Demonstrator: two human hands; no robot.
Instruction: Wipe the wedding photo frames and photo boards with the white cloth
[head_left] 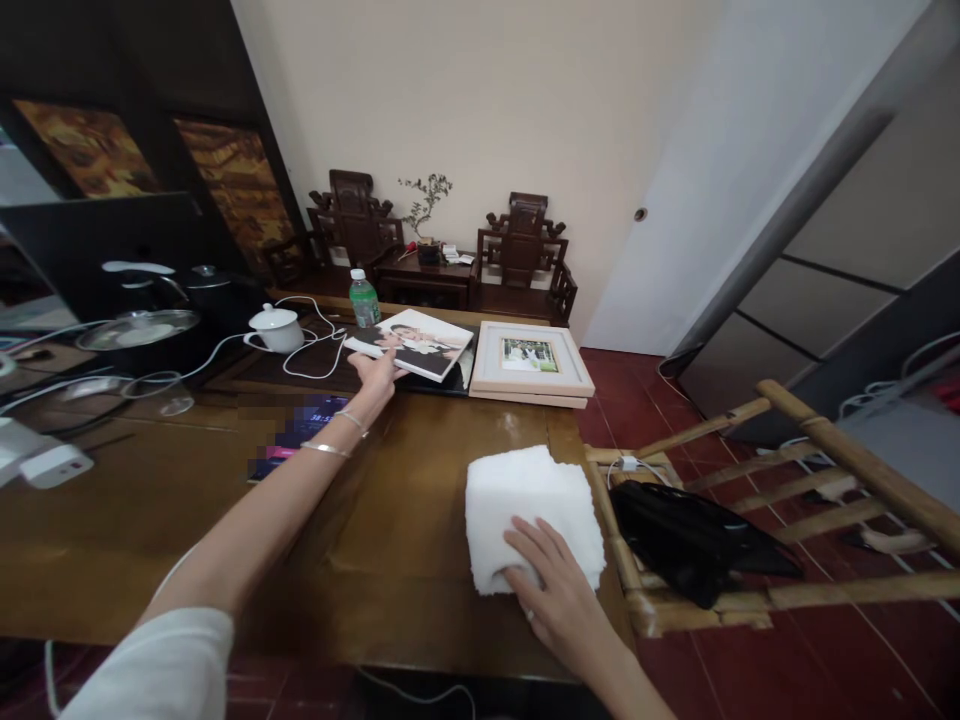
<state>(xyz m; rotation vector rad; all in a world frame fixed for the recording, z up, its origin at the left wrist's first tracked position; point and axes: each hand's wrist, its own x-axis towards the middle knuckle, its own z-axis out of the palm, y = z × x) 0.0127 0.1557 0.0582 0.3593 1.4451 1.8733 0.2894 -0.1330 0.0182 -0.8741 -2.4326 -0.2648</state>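
My left hand (377, 380) reaches far across the wooden table (225, 520) and is closed on the near edge of a photo book (416, 343), lifting that edge slightly. The book lies partly over a dark album beside a white framed photograph (530, 362). Two thin bracelets sit on my left wrist. My right hand (551, 580) rests flat, fingers spread, on the near corner of a folded white cloth (529, 510) at the table's right edge.
A green-capped bottle (364, 298), a white lidded cup (276, 327), white cables and a kettle set (142, 320) crowd the far left. A phone (300, 430) lies mid-table. A bamboo chair (750, 520) with a black bag (686, 540) stands right. Dark chairs line the wall.
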